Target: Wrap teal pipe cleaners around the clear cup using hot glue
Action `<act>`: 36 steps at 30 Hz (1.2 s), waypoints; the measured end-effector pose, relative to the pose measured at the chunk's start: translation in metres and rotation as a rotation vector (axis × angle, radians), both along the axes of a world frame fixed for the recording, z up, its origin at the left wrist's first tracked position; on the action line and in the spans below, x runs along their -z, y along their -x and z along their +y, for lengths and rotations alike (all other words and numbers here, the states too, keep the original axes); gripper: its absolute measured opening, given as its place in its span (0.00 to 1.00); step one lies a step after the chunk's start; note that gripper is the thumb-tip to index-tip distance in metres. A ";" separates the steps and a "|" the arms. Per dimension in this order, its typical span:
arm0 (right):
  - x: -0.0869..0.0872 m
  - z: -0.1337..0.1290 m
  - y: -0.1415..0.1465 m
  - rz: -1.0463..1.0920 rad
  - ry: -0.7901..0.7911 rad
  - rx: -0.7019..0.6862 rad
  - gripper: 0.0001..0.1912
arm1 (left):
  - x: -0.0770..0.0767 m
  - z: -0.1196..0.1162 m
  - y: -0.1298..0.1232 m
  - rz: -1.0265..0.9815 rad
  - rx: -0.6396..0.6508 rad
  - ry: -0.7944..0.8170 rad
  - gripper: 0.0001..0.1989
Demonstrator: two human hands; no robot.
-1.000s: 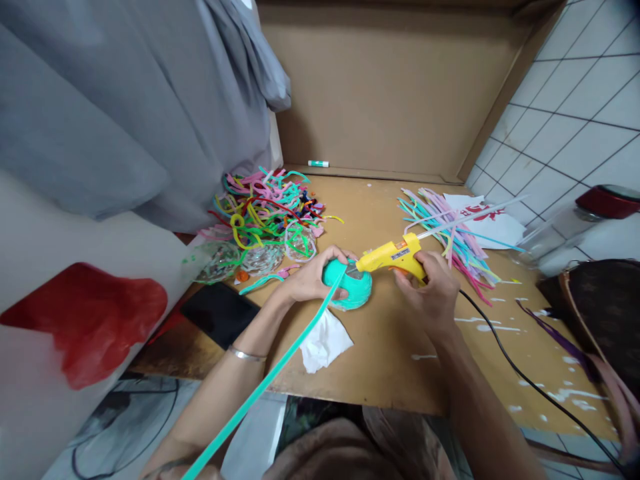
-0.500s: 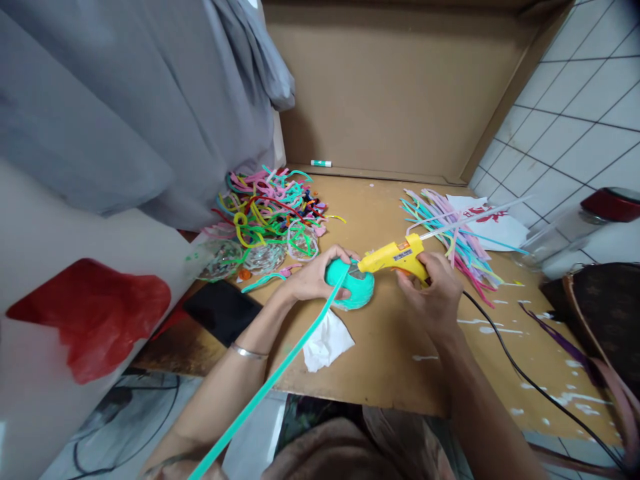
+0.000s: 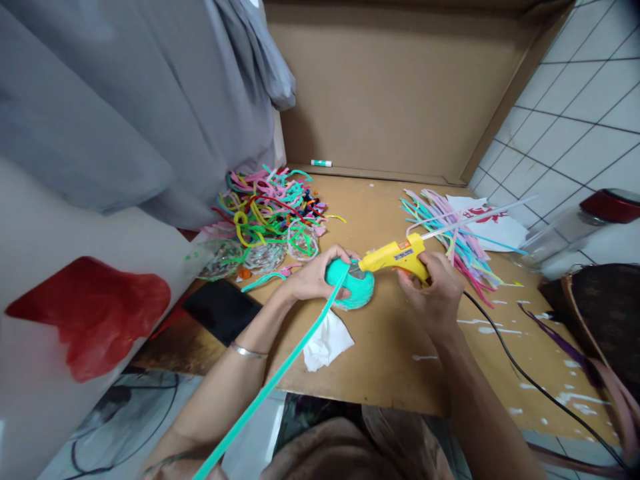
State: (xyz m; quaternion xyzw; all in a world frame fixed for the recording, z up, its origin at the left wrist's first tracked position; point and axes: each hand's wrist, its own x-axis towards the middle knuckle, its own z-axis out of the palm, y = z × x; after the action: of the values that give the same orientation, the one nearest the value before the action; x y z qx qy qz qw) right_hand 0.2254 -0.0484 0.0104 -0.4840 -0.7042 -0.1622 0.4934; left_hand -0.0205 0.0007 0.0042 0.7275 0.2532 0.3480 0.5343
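Note:
My left hand [image 3: 315,275] is wrapped round a rounded turquoise piece [image 3: 361,292] that looks wound from fuzzy pipe cleaner, with a greyish patch showing on top. From it a long turquoise pipe cleaner [image 3: 280,370] runs down over my left forearm towards the lower edge of the view. My right hand [image 3: 434,287] grips a yellow hot glue gun [image 3: 397,257] by its handle. Its nozzle points left and meets the top of the turquoise piece; whether it touches, I cannot tell. A clear glue stick [image 3: 475,218] sticks out of the gun's back.
Tangled pipe cleaners [image 3: 265,207] are heaped at the left back, near a black phone-like slab [image 3: 221,311]. Straight pipe cleaners [image 3: 450,230] lie at the right back. A crumpled tissue [image 3: 327,343] is below my hands. The gun's black cord [image 3: 505,353] trails right, past a brown bag [image 3: 605,313].
Almost nothing differs. The glue gun and the turquoise piece stay in place, and the glue stick's rear end has shifted very slightly to the right.

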 end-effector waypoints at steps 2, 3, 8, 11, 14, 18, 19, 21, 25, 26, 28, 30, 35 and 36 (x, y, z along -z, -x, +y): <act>0.000 0.000 0.000 -0.005 -0.012 -0.004 0.09 | 0.000 0.000 0.000 -0.001 0.000 -0.003 0.29; -0.001 0.000 0.000 -0.007 -0.019 -0.008 0.09 | 0.000 0.000 0.000 -0.002 -0.001 -0.006 0.29; -0.001 0.000 0.001 0.001 -0.012 0.006 0.09 | -0.001 0.000 0.000 -0.005 -0.010 -0.006 0.29; -0.001 0.000 0.001 0.023 -0.009 0.006 0.09 | 0.000 0.000 -0.001 -0.011 -0.007 0.016 0.29; -0.002 -0.001 0.001 0.016 -0.011 0.008 0.09 | 0.000 0.000 -0.001 -0.015 -0.003 0.022 0.29; -0.002 -0.001 0.001 0.004 -0.013 -0.011 0.09 | -0.001 -0.001 0.000 0.005 -0.007 0.007 0.29; -0.001 -0.001 0.001 0.009 -0.012 -0.009 0.09 | -0.001 -0.001 0.000 0.009 -0.010 0.004 0.29; -0.001 0.000 0.001 0.023 -0.004 -0.002 0.09 | -0.001 0.000 0.000 0.008 -0.014 -0.002 0.29; -0.001 0.000 0.001 0.041 -0.005 0.016 0.09 | 0.001 0.001 -0.001 -0.006 -0.013 -0.012 0.29; -0.001 0.000 0.001 0.035 -0.014 0.017 0.09 | 0.002 0.001 -0.001 -0.007 -0.013 -0.010 0.29; -0.002 0.000 0.001 0.012 -0.034 0.009 0.10 | 0.002 0.001 -0.001 -0.010 -0.015 -0.003 0.29; -0.003 -0.001 0.002 -0.012 -0.048 -0.006 0.10 | 0.001 0.001 -0.001 -0.011 -0.015 0.002 0.29; -0.004 -0.002 0.002 -0.022 -0.058 -0.016 0.11 | 0.000 0.000 -0.002 -0.006 -0.007 0.004 0.29; -0.004 -0.002 0.001 -0.019 -0.060 -0.015 0.11 | -0.001 0.000 -0.002 -0.005 -0.004 0.002 0.29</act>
State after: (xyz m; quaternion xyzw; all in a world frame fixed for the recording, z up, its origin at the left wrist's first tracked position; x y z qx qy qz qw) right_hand 0.2240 -0.0506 0.0147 -0.4620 -0.7074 -0.1843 0.5021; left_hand -0.0182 0.0005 0.0048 0.7255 0.2537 0.3506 0.5351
